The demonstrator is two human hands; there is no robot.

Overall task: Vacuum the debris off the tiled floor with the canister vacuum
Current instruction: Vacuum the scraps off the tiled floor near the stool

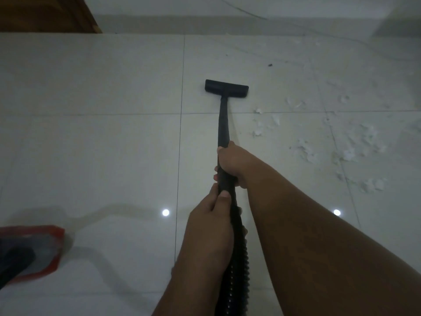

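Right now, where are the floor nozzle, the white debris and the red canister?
floor nozzle (pixel 226 87): head view, middle of the black head's top.
white debris (pixel 348 153): head view, a scrap in the patch at right.
red canister (pixel 45 230): head view, its red upper edge, lower left.

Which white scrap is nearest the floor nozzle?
The scrap just right of the wand, at the cross grout line; the other scraps lie farther right or lower in view.

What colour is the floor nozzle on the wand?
Black: the floor nozzle matches the wand, clearest in the head view.
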